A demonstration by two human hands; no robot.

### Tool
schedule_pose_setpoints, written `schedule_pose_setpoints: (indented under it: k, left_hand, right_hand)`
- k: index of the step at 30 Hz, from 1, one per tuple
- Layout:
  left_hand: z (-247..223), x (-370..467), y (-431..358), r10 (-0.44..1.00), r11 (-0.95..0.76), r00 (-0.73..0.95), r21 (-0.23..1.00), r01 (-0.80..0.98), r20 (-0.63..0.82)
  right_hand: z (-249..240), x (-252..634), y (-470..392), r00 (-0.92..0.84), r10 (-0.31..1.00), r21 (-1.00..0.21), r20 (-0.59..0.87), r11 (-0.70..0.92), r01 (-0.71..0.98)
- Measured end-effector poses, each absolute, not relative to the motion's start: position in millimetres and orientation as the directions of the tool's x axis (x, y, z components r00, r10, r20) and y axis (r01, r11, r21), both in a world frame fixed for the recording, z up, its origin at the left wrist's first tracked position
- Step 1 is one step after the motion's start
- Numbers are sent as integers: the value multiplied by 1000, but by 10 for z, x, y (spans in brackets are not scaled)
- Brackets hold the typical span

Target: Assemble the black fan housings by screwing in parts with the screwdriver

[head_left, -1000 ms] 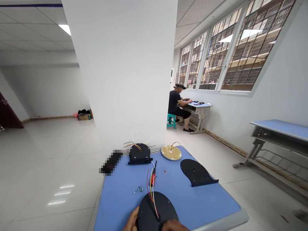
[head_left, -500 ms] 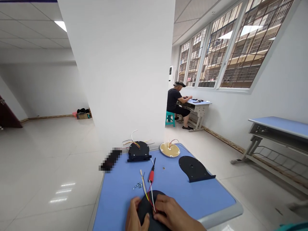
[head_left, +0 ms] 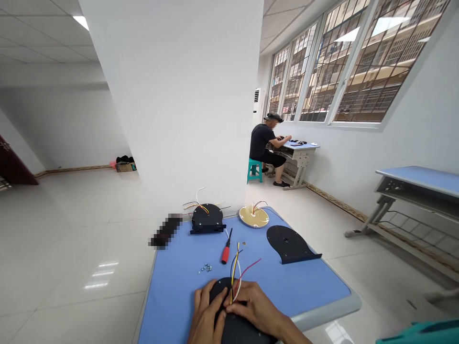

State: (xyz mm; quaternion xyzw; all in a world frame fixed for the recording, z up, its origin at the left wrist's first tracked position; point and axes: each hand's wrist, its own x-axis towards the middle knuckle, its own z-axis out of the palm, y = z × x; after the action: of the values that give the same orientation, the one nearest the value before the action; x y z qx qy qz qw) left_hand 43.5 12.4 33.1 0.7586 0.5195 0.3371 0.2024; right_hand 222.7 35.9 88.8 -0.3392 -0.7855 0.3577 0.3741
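Note:
At the near edge of the table lies a black rounded plate (head_left: 244,330), with yellow, white, red and black wires (head_left: 234,272) rising from its middle. My left hand (head_left: 208,313) grips the plate's left side, its thumb and forefinger reaching to the foot of the wires. My right hand (head_left: 256,306) pinches the wires close to where they leave the plate. Just beyond my hands are several small screws (head_left: 206,268) in a loose pile and a screwdriver (head_left: 225,252) with a red handle and black shaft.
Along the table's (head_left: 315,291) far side sit a black wired assembly (head_left: 208,216), a tan disc with wires (head_left: 254,217), a flat black plate (head_left: 290,246) and a pixelated dark object (head_left: 165,231). A white pillar (head_left: 186,119) stands behind. Another person (head_left: 265,141) sits at a distant desk.
The wires have swung from leaning left to standing upright and right, fanned out. My left fingers have moved in to the wires' base. The view has shifted slightly.

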Motion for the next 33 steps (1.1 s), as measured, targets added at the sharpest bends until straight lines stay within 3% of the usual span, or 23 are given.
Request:
schedule_pose_setpoints:
  k: [6,13,18,26,33]
  left_hand:
    - [263,449,144,910,-405,241,596,693,337]
    - [224,505,126,878,-448,232,546,708,419]
    - [290,519,110,881,-426,207,521,740,426]
    - [326,543,134,916,-384,178,658,648,358]
    - [343,572,132,920,-369,150,676,637,361]
  right_hand:
    - [806,2240,333,-453,810,-803,373,526,280]
    - [738,2306,412,-526,760,-740,381,592,320]
    - [786,2331,430,-523,782,-764,340,553,331]
    - [708,2354,436,-476,817,-798,326,508,324]
    - [694,2359,506,-474,827,-821,303,479,311]
